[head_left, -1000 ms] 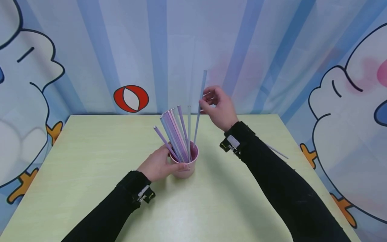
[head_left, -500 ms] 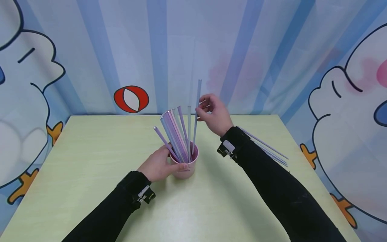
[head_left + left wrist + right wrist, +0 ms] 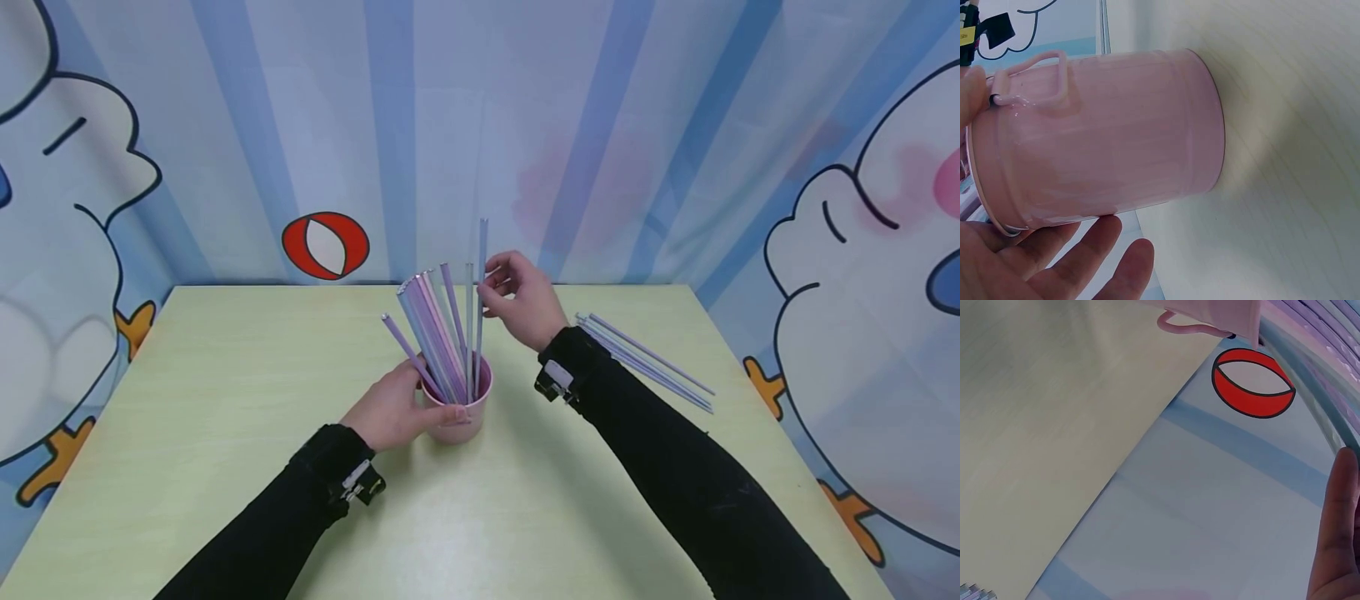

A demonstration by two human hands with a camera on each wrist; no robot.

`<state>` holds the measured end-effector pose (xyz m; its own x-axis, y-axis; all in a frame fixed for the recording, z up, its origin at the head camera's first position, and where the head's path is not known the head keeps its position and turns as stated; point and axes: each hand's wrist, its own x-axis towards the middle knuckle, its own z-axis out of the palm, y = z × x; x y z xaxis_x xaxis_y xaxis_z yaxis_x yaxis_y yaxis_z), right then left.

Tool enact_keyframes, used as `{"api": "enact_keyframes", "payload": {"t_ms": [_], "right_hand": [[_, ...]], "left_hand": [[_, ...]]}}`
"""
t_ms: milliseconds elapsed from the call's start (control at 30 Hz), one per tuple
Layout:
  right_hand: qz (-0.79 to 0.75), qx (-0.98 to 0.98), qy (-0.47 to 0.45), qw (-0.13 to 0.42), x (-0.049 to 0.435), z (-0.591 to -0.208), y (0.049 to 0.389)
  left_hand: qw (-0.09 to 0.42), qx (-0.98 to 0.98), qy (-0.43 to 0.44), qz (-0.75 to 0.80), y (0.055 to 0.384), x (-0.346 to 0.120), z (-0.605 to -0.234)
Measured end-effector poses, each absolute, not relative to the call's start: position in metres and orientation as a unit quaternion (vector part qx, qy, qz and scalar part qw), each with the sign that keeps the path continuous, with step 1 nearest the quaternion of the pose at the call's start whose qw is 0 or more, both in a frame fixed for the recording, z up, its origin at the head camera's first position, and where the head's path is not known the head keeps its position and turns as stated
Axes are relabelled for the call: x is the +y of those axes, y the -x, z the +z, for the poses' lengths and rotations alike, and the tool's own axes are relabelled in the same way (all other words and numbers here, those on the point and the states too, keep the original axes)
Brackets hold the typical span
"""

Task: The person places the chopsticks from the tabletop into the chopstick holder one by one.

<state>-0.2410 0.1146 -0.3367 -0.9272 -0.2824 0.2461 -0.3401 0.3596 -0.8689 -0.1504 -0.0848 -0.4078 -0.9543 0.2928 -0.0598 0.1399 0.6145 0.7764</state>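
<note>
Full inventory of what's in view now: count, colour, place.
Cup: 1, pink, upright on the table
Bunched straws: many, not countable, purple, pink and bluish, in the cup
Held straw: 1, bluish-purple, near upright, lower end in the cup
Loose straws: several, purple and bluish, on the table right of the cup
Table: 1, pale yellow
Backdrop: 1, blue-striped with white cartoon figures, behind the table
Oval print: 1, red and white, on the backdrop
Wrist cameras: 2, black, one per wrist
Sleeves: 2, black, both arms
Left grip: 1, bare, around the cup
Right grip: 1, bare, pinching the held straw
</note>
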Motion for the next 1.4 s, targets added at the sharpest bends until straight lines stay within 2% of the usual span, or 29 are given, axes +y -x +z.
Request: {"api": "enact_keyframes", "payload": {"t_ms": [667, 967, 1167, 1400], "right_hand": [[0.492, -0.852, -0.177, 0.003, 0.114, -0.353, 0.235], [0.479, -0.86, -0.176, 0.01, 0.122, -0.363, 0.236], [0.404, -0.898, -0.175, 0.025, 0.149, -0.38, 0.236], [0.289, -0.94, -0.181, 0.027, 0.208, -0.405, 0.239]], "left_hand": [[0.092, 0.886, -0.133, 0.434, 0.15, -0.087, -0.408], [0.093, 0.886, -0.128, 0.436, 0.149, -0.087, -0.408], [0.089, 0.889, -0.125, 0.431, 0.15, -0.086, -0.409], [0.086, 0.893, -0.13, 0.423, 0.15, -0.086, -0.409]]}}
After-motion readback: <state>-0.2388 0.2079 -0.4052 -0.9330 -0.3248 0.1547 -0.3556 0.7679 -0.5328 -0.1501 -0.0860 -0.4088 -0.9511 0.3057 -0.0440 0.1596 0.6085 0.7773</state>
